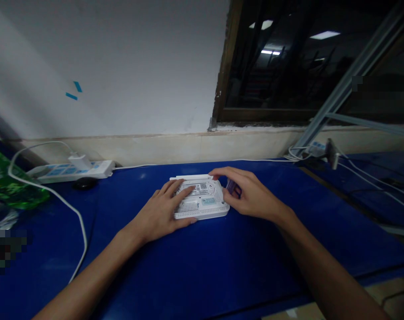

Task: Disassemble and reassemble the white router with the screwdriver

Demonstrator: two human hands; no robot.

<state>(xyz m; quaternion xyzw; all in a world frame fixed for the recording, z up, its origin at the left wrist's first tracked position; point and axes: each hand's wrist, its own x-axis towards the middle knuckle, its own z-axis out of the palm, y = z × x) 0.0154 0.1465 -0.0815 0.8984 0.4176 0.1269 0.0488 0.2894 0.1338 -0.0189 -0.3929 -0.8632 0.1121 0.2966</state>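
White device (208,208) | label (203,189) partly covered | left hand (162,209) spread on it | right hand (246,191) curled, grip unclear

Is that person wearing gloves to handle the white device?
No, the left hand and right hand at the white device are both bare.

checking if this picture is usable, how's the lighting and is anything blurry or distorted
Head view: dim overall, bright light patches in the dark window, faint sheen on the blue table. Head view: small print on the white device too soft to read; edges look stretched, and blocky pixels hide patches at lower left and upper right.
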